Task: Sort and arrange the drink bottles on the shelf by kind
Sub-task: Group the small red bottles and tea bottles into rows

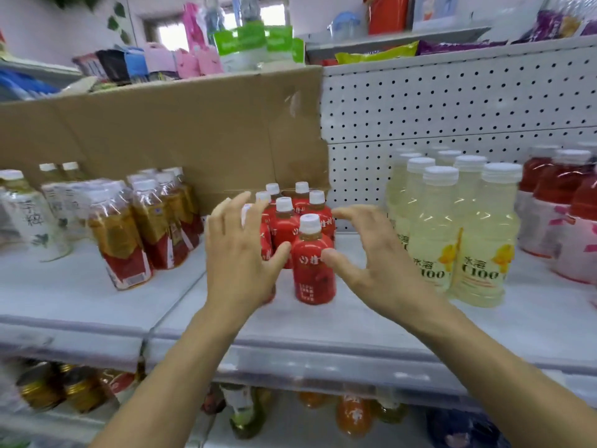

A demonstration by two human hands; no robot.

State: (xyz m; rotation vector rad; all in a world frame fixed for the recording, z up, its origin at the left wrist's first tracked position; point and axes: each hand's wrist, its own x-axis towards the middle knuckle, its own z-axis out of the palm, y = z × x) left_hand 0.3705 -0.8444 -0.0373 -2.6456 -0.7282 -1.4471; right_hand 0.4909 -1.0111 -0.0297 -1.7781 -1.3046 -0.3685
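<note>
Several small red bottles with white caps stand clustered at the middle of the white shelf; the front red bottle stands nearest me. My left hand is spread open against the cluster's left side, thumb touching the front bottle. On the right side my right hand is open too, its thumb tip at the front bottle and its fingers arched above the cluster. Neither hand grips a bottle. Left of the cluster stand amber tea bottles with red labels. Pale yellow C100 bottles stand to the right.
White-labelled tea bottles stand at far left, red drinks with pink labels at far right. A cardboard sheet and white pegboard back the shelf. Snack packs fill the shelf above; bottles and cans lie on the one below.
</note>
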